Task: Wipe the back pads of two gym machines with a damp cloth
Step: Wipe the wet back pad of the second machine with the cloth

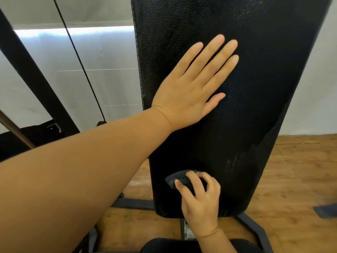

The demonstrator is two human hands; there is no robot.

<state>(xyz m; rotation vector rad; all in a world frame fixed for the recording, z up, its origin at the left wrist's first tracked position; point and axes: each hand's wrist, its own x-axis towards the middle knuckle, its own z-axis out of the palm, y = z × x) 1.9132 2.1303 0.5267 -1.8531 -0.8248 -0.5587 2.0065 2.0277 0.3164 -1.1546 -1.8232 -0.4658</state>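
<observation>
One pad fills the middle of the view: a tall black slab with a pebbled skin and a stitched seam down its left edge, standing nearly upright and leaning a little to the right. A second pad does not show here. Pale streaks mark its surface above and to the right of the left fingertips, and again on its lower right, up and right of the right fingers.

Two bare arms reach onto it. The left hand lies flat on the upper half of the pad, palm down, all five fingers straight and slightly spread, holding nothing. The long forearm behind it crosses the lower left of the view and hides much of the frame and floor there.

The right hand works near the pad's bottom edge, well below the left palm. Its fingers are curled over one cloth, a small dark bunched wad pressed to the pad; the cloth sticks out up and left of the fingertips, and the rest is hidden under the hand.

Left of the left wrist stand one thick black beam, slanted, and one thin black cable, running nearly parallel to it, both in front of a white wall. Below the right wrist two grey metal legs splay out over a wooden floor. Far right of the right fingers, one flat dark-blue thing lies on the floor, cut by the edge.
</observation>
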